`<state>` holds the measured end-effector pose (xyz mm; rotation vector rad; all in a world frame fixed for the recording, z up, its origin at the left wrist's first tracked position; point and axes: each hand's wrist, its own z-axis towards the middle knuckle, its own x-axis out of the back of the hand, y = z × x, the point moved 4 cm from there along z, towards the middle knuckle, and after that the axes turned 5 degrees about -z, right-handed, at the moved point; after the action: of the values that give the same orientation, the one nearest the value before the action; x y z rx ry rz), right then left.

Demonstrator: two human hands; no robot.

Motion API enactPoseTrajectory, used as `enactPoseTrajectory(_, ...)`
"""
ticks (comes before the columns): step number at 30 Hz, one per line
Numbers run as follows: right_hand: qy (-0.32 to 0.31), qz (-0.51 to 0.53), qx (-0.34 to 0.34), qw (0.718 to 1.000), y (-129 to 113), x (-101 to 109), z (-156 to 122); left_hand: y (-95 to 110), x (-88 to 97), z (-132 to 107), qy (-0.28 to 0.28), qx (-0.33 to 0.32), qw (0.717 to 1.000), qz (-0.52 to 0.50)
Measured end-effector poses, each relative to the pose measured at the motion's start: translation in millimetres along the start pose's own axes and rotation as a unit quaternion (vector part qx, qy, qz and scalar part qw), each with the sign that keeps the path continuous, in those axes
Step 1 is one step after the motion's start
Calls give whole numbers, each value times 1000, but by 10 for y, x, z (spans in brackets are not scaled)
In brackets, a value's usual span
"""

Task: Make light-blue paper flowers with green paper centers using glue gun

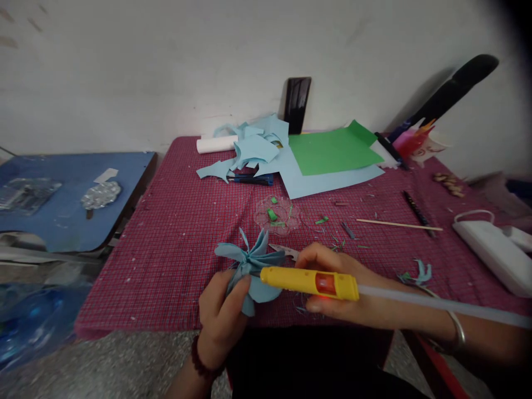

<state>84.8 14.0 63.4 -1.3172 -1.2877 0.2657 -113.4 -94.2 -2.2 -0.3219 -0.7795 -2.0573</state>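
My left hand (pixel 222 305) pinches a light blue paper flower (pixel 260 257) from below, near the table's front edge. Its petals spread outward around a bunched centre. In my right hand (pixel 332 260) is a yellow glue gun (pixel 291 279), with a long translucent glue stick (pixel 436 305) running out of its back end along my forearm. The gun's nozzle points left and meets the flower near its centre; whether it touches cannot be made out. A red light glows on the gun's side. Behind the flower, partly covered by my right hand, lies a metal scissor-like blade (pixel 286 250).
Blue paper scraps (pixel 255 149), a green sheet (pixel 332 149) and a white roll (pixel 216 144) lie at the back. A phone (pixel 297 105) leans on the wall. Rightward are a wooden stick (pixel 399 224), a black pen (pixel 418 212) and a white power strip (pixel 492 255).
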Motion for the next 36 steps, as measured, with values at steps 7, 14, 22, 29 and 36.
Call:
enactPoseTrajectory(7, -49, 22, -7, 999, -86, 3, -34, 48, -6, 49, 14, -7, 999, 39)
enactPoseTrajectory(14, 11, 20, 12, 1000, -18, -15, 45, 78, -12, 97, 17, -7, 999, 44)
enactPoseTrajectory(22, 45, 28, 33, 998, 23, -49, 72, 97, -26, 129, 17, -11, 1000, 18)
enactPoseTrajectory(29, 79, 74, 74, 991, -25, 12, 53, 92, -19, 118, 27, -16, 999, 33)
enactPoseTrajectory(36, 86, 0, 43, 995, 6, 67, -101, 76, -25, 140, 19, 16, 999, 46)
